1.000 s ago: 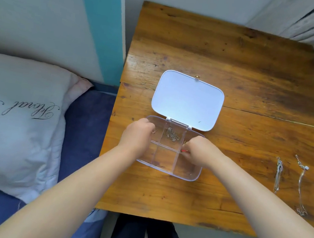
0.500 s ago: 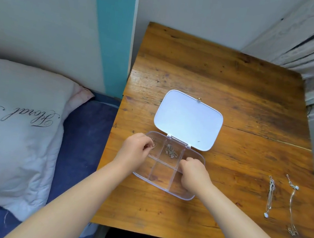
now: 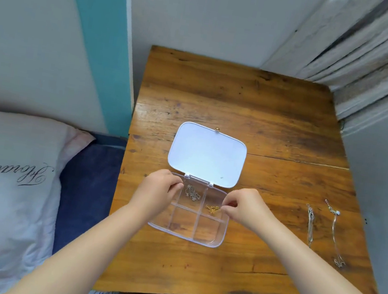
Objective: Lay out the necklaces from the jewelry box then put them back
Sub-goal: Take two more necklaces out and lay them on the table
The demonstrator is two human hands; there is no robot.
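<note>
A clear plastic jewelry box (image 3: 209,241) with several compartments lies open on the wooden table (image 3: 244,104), its white lid (image 3: 207,157) folded back flat. A silver necklace (image 3: 192,193) is bunched in the back middle compartment. A gold necklace (image 3: 212,209) lies in the back right compartment, and my right hand (image 3: 243,211) pinches its end with thumb and forefinger. My left hand (image 3: 157,191) grips the box's back left corner. Two silver necklaces, one (image 3: 310,224) beside the other (image 3: 336,240), lie stretched out on the table to the right.
A bed with a white pillow (image 3: 4,181) and dark blue sheet (image 3: 86,186) borders the table's left side. Walls stand behind the table, and grey curtains (image 3: 378,53) hang at its back right. The table's front edge is near my body.
My right hand has moved from the box's front right part back to the gold necklace, which now shows. The camera has tilted, so the table sits lower in view.
</note>
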